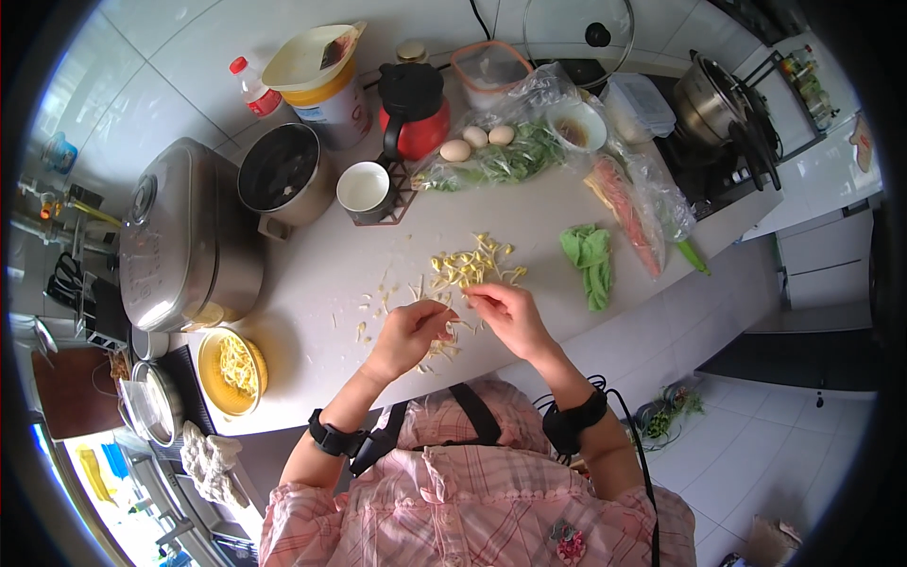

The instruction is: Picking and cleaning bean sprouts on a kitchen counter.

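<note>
On the light countertop (333,276) lies a loose pile of yellow-headed bean sprouts (464,268), with sprout scraps (363,329) strewn to its left. My left hand (412,334) is over the scraps at the near side of the pile, thumb and forefinger brought together. Whether anything sits between those fingertips is hidden. Just to the right, my right hand (511,320) pinches what looks like a bean sprout at the pile's near edge. The two sets of fingertips are close together. A yellow plastic basket (210,386) at the left edge contains trimmed sprouts (237,365).
Left stand a rice cooker (237,241) and a pot (322,186). A cup (366,205), a red-and-black jug (425,131), eggs (455,150) and bagged greens (521,156) line the back. Right are a crumpled green cloth (588,262), bagged meat (623,212) and a stove (691,170).
</note>
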The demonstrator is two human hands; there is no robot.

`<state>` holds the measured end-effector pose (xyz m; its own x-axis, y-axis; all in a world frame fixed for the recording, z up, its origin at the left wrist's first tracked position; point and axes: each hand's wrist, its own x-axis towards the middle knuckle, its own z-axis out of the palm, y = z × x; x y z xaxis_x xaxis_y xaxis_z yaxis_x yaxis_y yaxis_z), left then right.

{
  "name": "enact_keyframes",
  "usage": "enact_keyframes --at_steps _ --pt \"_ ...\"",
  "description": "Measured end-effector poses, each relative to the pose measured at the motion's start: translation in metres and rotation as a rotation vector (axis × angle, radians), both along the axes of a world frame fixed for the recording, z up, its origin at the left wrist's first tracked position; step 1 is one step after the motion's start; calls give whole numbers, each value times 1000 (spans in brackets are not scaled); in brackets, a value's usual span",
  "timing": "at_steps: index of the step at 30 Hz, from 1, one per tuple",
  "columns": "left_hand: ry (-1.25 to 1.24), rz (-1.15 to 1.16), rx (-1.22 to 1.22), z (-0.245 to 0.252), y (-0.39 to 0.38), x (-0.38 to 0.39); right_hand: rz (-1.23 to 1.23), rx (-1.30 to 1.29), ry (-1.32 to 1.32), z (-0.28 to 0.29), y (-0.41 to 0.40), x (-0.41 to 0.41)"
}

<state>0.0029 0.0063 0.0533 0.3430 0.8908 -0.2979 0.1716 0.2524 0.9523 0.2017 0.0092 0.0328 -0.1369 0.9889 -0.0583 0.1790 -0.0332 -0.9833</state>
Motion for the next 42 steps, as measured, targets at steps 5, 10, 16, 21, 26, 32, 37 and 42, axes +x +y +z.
enact_keyframes --at_steps 5,10,16,21,26,32,37,42 --pt "-19 -26 -79 7 -8 -14 166 -81 138 -2 -12 -16" --pt "-85 -62 -204 -3 -21 -39 136 -145 210 -9 -24 -35" --pt "-66 -31 -184 5 -28 -41 232 -207 306 -4 -24 -46" --pt "26 -16 -117 0 -37 -42 224 -149 177 -4 -25 -54" --pt "218 -10 101 -4 -47 -54 240 293 -279 -4 -22 -64" --pt "661 732 723 7 -53 -141 241 458 -518 -22 -1 -41" --pt "1373 814 542 -8 -80 -251 147 677 -776 -20 39 -41" --pt "1322 884 821 1 -73 -217 140 577 -776 -20 43 -41"
